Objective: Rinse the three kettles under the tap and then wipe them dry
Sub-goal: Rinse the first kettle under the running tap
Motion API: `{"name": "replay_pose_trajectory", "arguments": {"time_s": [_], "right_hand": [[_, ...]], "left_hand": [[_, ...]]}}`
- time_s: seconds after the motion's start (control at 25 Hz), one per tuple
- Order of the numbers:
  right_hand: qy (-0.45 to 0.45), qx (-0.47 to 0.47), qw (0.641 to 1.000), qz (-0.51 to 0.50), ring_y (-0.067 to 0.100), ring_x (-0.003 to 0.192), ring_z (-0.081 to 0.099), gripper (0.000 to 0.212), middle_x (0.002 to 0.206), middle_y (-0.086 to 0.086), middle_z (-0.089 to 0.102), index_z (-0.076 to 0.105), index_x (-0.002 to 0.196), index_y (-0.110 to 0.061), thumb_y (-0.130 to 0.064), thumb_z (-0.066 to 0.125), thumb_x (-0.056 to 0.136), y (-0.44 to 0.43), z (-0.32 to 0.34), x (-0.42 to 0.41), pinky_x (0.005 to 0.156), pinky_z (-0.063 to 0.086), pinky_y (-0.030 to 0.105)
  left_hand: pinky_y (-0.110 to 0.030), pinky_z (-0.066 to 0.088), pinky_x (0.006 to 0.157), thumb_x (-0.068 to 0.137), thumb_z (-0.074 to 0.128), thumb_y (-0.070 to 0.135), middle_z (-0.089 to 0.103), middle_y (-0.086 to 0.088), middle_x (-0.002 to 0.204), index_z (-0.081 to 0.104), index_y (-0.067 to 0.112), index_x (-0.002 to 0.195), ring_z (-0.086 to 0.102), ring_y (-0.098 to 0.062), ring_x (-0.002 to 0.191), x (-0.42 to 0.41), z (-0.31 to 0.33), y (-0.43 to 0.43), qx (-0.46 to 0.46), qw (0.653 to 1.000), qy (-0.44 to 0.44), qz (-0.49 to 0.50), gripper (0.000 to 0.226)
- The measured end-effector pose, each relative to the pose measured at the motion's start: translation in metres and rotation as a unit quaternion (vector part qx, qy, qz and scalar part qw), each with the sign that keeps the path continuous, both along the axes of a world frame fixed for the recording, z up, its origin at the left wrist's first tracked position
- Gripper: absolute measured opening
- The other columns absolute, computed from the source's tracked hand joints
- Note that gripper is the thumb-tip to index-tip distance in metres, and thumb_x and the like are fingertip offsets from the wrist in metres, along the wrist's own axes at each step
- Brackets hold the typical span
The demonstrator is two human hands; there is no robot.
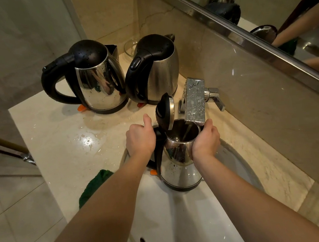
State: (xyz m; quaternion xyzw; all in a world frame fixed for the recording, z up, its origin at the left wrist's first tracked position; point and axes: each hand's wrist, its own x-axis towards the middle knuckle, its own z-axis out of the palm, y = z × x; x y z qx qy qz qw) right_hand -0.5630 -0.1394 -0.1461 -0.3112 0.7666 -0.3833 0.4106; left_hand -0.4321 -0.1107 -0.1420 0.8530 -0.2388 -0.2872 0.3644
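**A:** Where's the kettle being rinsed?

**B:** The held kettle (179,169) hangs upright over the sink (181,214). Its mouth is just under the tap (194,101) and its lid (164,111) is flipped up. The left hand (140,139) grips the black handle, fingers curled round it and thumb raised. The right hand (206,142) wraps the steel body just below the rim, on the spout side.

**A:** Is water going in?

**B:** I can't make out a stream. The lever (215,95) sits behind the tap, against the wall.

**A:** So how do you do this rinse well?

**B:** I'd centre the mouth under the outlet, so water falls inside and not onto the lid hinge. Take in a little, swirl it, then tip it out through the spout into the sink. The base is best kept out of the stream. The steel is beaded with drops and probably slippery, so both hands belong on it when tilting.

**A:** And the other two?

**B:** The left kettle (100,87) and the right kettle (160,73) stand side by side at the back of the counter (60,132), lids down and drops on both. I'd judge them rinsed but not yet wiped.

**A:** What about drying?

**B:** A green cloth (92,185) lies at the counter's near edge, just left of the left arm. It looks easy to reach once this kettle is emptied.
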Motion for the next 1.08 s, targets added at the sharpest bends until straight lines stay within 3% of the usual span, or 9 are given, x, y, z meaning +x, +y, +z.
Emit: {"name": "replay_pose_trajectory", "arguments": {"time_s": [1.08], "right_hand": [[0.004, 0.000, 1.000, 0.002, 0.017, 0.069, 0.048, 0.041, 0.074, 0.001, 0.052, 0.057, 0.086, -0.012, -0.042, 0.033, 0.100, 0.0011, 0.0033, -0.0013, 0.074, 0.039, 0.040]], "left_hand": [[-0.036, 0.040, 0.057, 0.100, 0.035, 0.052, 0.048, -0.008, 0.059, 0.043, 0.008, 0.056, 0.046, -0.020, 0.055, -0.0010, -0.0008, 0.0001, -0.005, 1.000, -0.001, 0.002, 0.063]]}}
